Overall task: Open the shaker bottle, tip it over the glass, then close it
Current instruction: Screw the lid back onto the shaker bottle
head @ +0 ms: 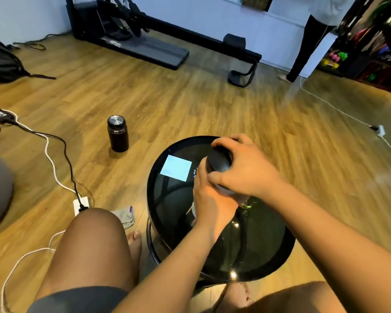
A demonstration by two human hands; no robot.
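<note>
The shaker bottle stands on a round dark glass table (174,199). Its white body is almost wholly hidden by my hands. My left hand (210,199) wraps around the body from the left. My right hand (244,170) grips the black lid (219,161) from above, fingers curled over its far edge. A bit of the clear glass (246,204) with a greenish rim peeks out just under my right wrist, close beside the bottle on the right.
A dark metal flask (117,134) stands on the wood floor left of the table. Cables and a white power strip (80,205) lie at the left. My bare knees frame the table. Another person's legs (303,53) stand at the far right by a treadmill (149,48).
</note>
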